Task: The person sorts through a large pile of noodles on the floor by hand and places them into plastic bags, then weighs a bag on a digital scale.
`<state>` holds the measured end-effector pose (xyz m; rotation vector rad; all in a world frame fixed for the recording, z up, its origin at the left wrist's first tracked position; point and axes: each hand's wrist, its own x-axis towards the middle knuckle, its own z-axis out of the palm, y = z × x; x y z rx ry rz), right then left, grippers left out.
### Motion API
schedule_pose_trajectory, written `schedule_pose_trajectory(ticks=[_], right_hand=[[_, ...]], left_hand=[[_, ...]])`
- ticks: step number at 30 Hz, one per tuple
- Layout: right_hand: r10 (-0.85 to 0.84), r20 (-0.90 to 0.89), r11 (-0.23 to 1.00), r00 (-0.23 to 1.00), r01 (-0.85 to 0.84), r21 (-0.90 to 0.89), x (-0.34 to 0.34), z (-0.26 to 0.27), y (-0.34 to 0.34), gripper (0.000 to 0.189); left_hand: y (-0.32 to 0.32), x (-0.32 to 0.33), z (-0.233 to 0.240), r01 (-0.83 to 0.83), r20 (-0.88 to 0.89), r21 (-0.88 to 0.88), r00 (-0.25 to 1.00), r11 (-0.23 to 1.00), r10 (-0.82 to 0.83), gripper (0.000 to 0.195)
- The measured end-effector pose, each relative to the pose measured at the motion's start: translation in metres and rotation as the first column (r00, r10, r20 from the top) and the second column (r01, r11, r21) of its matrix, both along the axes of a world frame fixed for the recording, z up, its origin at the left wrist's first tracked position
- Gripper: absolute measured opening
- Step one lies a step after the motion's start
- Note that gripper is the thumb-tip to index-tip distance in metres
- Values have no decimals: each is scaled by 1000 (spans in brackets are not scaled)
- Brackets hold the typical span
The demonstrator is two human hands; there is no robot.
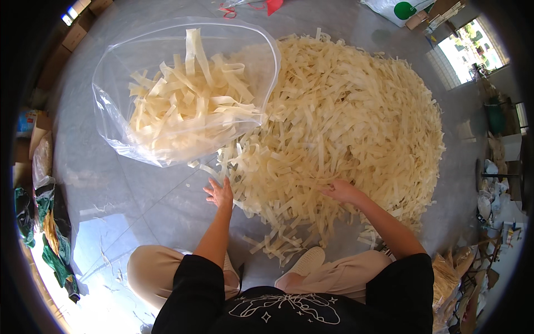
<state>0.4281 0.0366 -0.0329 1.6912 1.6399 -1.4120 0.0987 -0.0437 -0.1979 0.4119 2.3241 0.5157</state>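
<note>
A broad heap of pale yellow flat strips [354, 117], their material uncertain, lies on the floor before me. Beside its left part sits a large clear plastic bag [112, 137], its mouth wide and partly filled with the same kind of strips [179, 108]. At the heap's left edge, below the bag, my left hand [220, 193] has its fingers spread and holds nothing. My right hand [341, 191] touches the near side of the heap with its fingers bent among the strips. Whether it grips any of them is hidden.
Loose strips [275, 246] are scattered near my shoes [306, 261]. Cardboard boxes [75, 36] and dark green plastic bags [52, 254] line the left side. A white sack [396, 9] and red-handled scissors [228, 11] lie at the far side. Plastic-wrapped bundles [444, 279] stand at the right.
</note>
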Motion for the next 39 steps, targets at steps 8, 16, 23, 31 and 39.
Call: schedule_pose_trajectory(ticks=[8,16,23,31,39], right_hand=[[-747,46,623,663,723,-300,76,-77,-56,60],[-862,-176,495,474,718,-489,3,-92,-23,78],[-925,-238,380,296,692,-613,-21,-111,-26,63],[-884,-459,422,85,570,-705,-38,-83,-31,49],[-801,-598,463,9,642,-611,-30,-5,-24,46]], left_hand=[[49,-5,36,-24,236,185,972,982,-21,112],[82,17,36,521,88,333,812,786,-576,89],[67,77,44,743,-13,299,630,599,-776,83],[37,107,67,-44,806,403,490,914,-332,41],[69,122,170,11,733,582,425,813,-531,38]])
